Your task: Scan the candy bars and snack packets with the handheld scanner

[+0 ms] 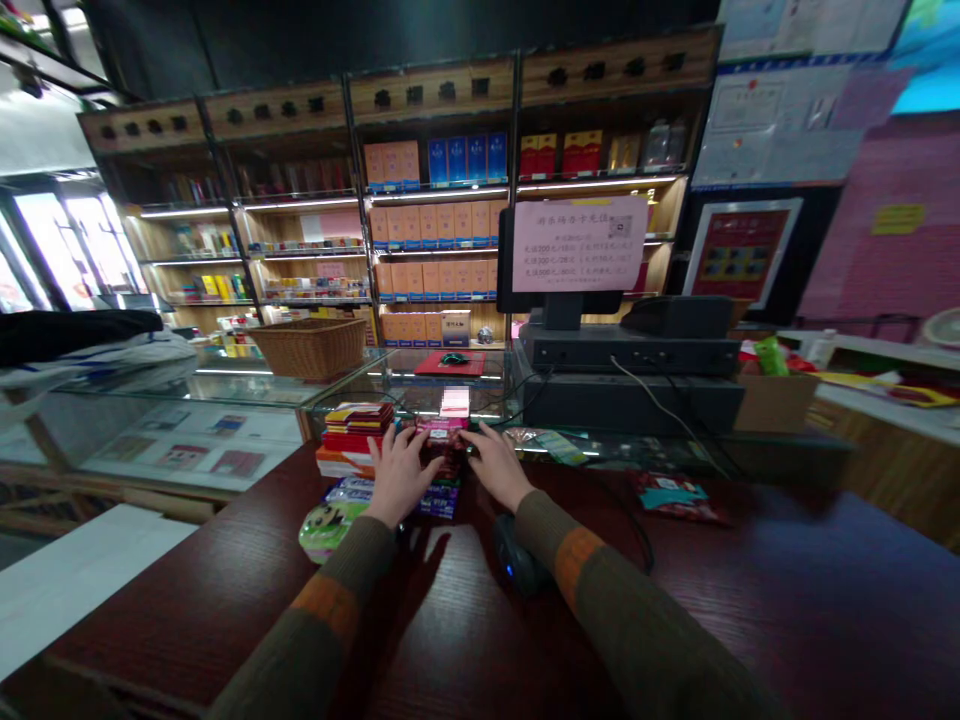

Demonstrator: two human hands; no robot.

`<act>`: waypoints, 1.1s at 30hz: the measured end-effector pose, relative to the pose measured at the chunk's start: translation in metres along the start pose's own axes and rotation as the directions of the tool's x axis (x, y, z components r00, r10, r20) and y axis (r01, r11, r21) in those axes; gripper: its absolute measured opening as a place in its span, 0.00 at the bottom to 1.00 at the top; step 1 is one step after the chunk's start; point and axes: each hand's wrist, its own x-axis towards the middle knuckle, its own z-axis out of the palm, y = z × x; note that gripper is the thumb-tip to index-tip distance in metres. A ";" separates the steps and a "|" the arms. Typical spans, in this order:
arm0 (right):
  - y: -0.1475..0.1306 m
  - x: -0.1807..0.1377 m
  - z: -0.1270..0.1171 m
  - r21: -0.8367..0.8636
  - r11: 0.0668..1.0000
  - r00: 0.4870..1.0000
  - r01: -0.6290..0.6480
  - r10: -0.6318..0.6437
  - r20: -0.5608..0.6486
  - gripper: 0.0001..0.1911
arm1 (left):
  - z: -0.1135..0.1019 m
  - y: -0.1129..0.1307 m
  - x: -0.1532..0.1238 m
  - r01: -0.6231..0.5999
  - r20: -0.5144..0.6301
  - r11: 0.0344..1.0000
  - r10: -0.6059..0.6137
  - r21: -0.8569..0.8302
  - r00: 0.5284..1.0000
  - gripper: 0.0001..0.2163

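Note:
Both of my hands reach over the dark wooden counter (465, 640) to a pink and dark-red packet (444, 428). My left hand (400, 474) has its fingers spread, with the index finger and thumb at the packet's left side. At the right side, the bent fingers of my right hand (498, 466) touch the packet's edge. Purple packets (444, 500) lie below it, partly hidden by my left hand. Left of that hand is a stack of red and yellow packets (358, 420). A green panda-printed pack (322, 530) lies near my left wrist.
A black device with a blue light (517, 560) sits beside my right forearm. Farther right lies a red and teal packet (679, 495). Behind the counter are a monitor stand (562, 310), glass showcases, a wicker basket (311, 348) and shelves of boxes (435, 225).

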 end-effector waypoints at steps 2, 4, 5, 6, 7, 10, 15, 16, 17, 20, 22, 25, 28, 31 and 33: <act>0.002 -0.001 -0.002 -0.002 1.000 0.999 -0.005 0.005 -0.036 0.27 | 0.003 -0.001 -0.003 -0.044 0.000 0.999 0.044 -0.001 0.999 0.25; 0.004 -0.003 -0.005 -0.019 1.000 0.997 -0.007 0.005 -0.074 0.23 | 0.005 0.000 -0.005 -0.082 -0.016 0.997 0.081 -0.004 0.997 0.25; 0.005 -0.004 -0.006 -0.034 0.999 0.996 -0.006 0.003 -0.094 0.22 | 0.005 0.001 -0.006 -0.096 -0.031 0.995 0.096 -0.004 0.995 0.24; 0.006 -0.006 -0.007 -0.050 0.999 0.993 -0.004 -0.002 -0.115 0.20 | 0.005 0.002 -0.006 -0.107 -0.049 0.994 0.107 -0.004 0.993 0.23; 0.007 -0.008 -0.008 -0.065 0.998 0.991 0.002 -0.010 -0.135 0.19 | 0.004 0.003 -0.007 -0.115 -0.070 0.993 0.115 -0.005 0.991 0.21; 0.011 -0.014 -0.011 -0.095 0.995 0.982 0.028 -0.045 -0.185 0.16 | 0.003 0.006 -0.008 -0.144 -0.136 0.989 0.141 -0.015 0.981 0.17; 0.017 -0.023 -0.015 -0.120 0.991 0.971 0.056 -0.082 -0.223 0.14 | 0.005 0.011 -0.010 -0.200 -0.200 0.979 0.188 -0.040 0.962 0.16; 0.018 -0.025 -0.016 -0.123 0.991 0.970 0.056 -0.083 -0.229 0.14 | 0.006 0.013 -0.010 -0.206 -0.203 0.978 0.194 -0.042 0.960 0.15; 0.019 -0.027 -0.017 -0.125 0.991 0.969 0.054 -0.082 -0.235 0.14 | 0.006 0.015 -0.011 -0.214 -0.204 0.976 0.201 -0.042 0.958 0.15; 0.022 -0.033 -0.023 -0.124 0.991 0.964 0.047 -0.077 -0.253 0.14 | 0.007 0.023 -0.013 -0.234 -0.212 0.971 0.221 -0.041 0.952 0.15; 0.026 -0.038 -0.028 -0.113 0.993 0.961 0.042 -0.071 -0.268 0.13 | 0.007 0.031 -0.014 -0.249 -0.219 0.967 0.234 -0.046 0.947 0.15; 0.035 -0.046 -0.036 -0.101 0.995 0.953 0.028 -0.057 -0.297 0.14 | 0.006 0.044 -0.015 -0.274 -0.217 0.959 0.253 -0.071 0.943 0.14; 0.047 -0.055 -0.044 -0.093 0.996 0.942 0.004 -0.035 -0.335 0.14 | 0.007 0.058 -0.017 -0.289 -0.211 0.952 0.263 -0.104 0.941 0.14; 0.059 -0.067 -0.051 -0.092 0.996 0.925 -0.010 -0.025 -0.379 0.15 | 0.009 0.074 -0.021 -0.308 -0.199 0.941 0.278 -0.140 0.940 0.14; 0.066 -0.076 -0.055 -0.101 0.995 0.914 0.002 -0.043 -0.403 0.15 | 0.011 0.084 -0.024 -0.311 -0.188 0.936 0.280 -0.165 0.941 0.14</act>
